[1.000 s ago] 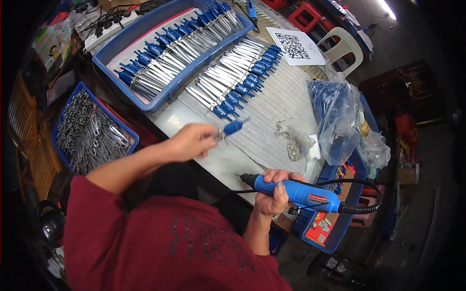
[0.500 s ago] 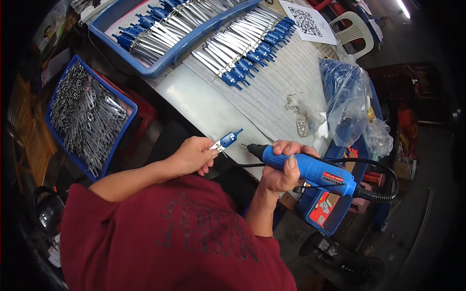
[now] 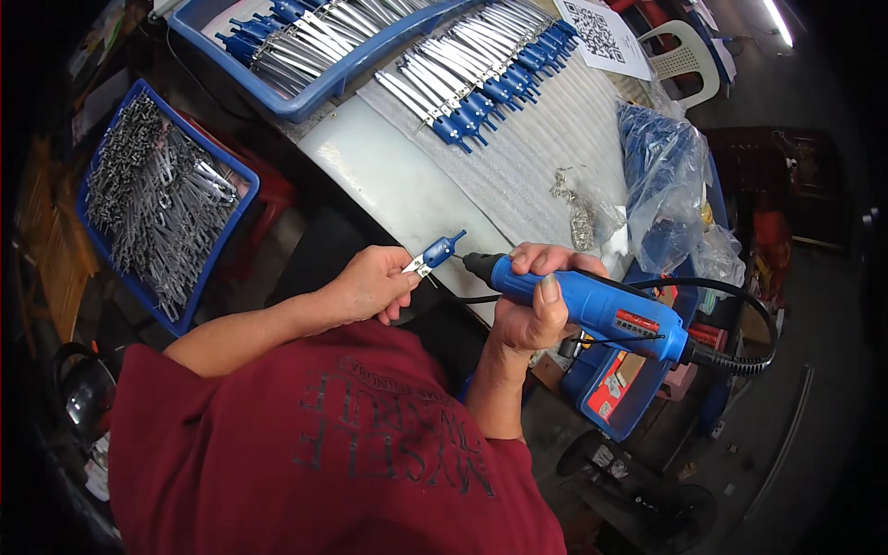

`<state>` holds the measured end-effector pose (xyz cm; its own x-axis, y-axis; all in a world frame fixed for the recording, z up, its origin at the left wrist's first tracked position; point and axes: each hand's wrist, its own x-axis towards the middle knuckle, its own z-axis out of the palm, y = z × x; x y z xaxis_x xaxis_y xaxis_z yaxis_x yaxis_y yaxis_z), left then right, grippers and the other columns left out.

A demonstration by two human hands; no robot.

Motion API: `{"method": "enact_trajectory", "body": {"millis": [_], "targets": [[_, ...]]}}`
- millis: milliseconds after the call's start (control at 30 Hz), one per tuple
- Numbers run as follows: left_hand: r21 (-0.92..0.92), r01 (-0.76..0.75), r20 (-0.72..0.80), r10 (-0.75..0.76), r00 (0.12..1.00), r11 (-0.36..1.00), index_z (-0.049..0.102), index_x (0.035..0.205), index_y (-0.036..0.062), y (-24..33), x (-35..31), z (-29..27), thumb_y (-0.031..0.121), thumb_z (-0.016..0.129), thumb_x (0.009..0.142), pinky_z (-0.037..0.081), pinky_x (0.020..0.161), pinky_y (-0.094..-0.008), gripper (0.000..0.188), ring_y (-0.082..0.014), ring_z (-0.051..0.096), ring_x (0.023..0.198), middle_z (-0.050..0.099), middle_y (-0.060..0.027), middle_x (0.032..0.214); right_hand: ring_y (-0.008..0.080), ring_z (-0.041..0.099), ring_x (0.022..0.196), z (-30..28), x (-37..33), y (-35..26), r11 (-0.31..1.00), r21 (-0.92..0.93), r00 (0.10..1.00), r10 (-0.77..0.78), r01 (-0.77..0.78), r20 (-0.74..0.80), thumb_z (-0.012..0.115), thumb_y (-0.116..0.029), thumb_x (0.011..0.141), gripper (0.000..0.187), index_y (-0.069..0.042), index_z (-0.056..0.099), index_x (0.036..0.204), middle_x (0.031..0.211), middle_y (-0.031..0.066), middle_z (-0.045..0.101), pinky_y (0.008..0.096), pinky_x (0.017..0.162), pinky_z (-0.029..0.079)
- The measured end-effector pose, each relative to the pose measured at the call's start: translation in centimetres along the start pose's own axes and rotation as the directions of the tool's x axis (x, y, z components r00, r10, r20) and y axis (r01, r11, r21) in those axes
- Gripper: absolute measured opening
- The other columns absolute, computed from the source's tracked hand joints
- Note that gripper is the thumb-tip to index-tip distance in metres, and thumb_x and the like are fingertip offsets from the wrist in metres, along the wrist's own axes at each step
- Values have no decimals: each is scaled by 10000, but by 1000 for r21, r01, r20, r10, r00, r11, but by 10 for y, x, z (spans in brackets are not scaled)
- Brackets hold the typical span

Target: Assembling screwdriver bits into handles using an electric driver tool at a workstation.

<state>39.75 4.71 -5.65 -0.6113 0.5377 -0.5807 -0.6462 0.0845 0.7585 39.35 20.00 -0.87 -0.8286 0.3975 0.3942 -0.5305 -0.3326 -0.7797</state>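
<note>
In my left hand (image 3: 375, 282), closed by a pinch of thumb and fingers, is a flat metal strip with a blue end piece (image 3: 440, 251). That blue end sticks out to the right, its narrow tip angled upward. My right hand (image 3: 535, 310) wraps round a blue corded electric screwdriver (image 3: 610, 316), thumb on top of the body. The tool's black nose points left, and its thin bit meets the blue end or stops just short of it; I cannot tell which. My fingers hide most of the strip.
Rows of similar blue-ended strips (image 3: 481, 79) lie on the table's foam sheet (image 3: 532, 176). More fill a blue tray (image 3: 296, 106) behind. At left stands a blue crate of metal parts (image 3: 166, 203). Bagged small screws (image 3: 581, 222), a plastic bag (image 3: 661, 176) and a blue bin (image 3: 592, 416) are at right.
The screwdriver's bit has come left, closer to the blue end piece. My left hand has moved slightly right and up with the strip. The view has shifted a little.
</note>
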Motion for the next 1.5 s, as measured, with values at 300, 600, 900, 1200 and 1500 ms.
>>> {"method": "enact_trajectory", "body": {"millis": [300, 600, 900, 1200, 1500], "targets": [[-23, 0, 31, 0, 1000, 1000, 420, 685, 62, 2, -1, 1, 129, 406, 814, 329, 364, -177, 146, -51, 409, 421, 444, 4, 562, 203, 457, 578, 1, 0, 3, 1000, -28, 1000, 7, -6, 22, 590, -40, 610, 443, -71, 377, 998, 665, 96, 455, 323, 545, 399], [-40, -2, 37, 3, 999, 999, 412, 682, 63, 1, 0, 1, 118, 394, 811, 317, 367, -180, 141, -48, 392, 421, 433, 5, 567, 200, 479, 580, 6, 0, 2, 990, -138, 999, 21, -17, 29, 537, -95, 590, 417, -86, 408, 987, 670, 84, 454, 341, 590, 396], [-58, -6, 19, 7, 1000, 998, 422, 669, 47, 0, 0, 1, 113, 398, 805, 316, 354, -193, 153, -56, 390, 407, 435, -4, 550, 200, 478, 572, 9, 1, 3, 988, -155, 999, 23, -18, 35, 546, -100, 595, 413, -65, 405, 982, 671, 88, 454, 338, 583, 402], [-67, -8, 4, 8, 1000, 998, 426, 647, 28, -3, 4, 0, 114, 416, 796, 321, 343, -209, 172, -67, 406, 399, 447, -18, 537, 191, 473, 563, 23, 3, 7, 977, -211, 997, 46, -31, 65, 545, -38, 610, 393, -67, 395, 972, 666, 84, 452, 329, 565, 406], [-101, -15, 27, 17, 999, 995, 413, 652, 38, -8, 6, 2, 114, 409, 810, 314, 355, -201, 175, -61, 392, 405, 442, -11, 543, 179, 452, 502, 27, 5, 11, 939, -335, 997, 82, -72, 16, 550, 11, 630, 378, -91, 382, 954, 651, 75, 456, 295, 480, 413]]}}
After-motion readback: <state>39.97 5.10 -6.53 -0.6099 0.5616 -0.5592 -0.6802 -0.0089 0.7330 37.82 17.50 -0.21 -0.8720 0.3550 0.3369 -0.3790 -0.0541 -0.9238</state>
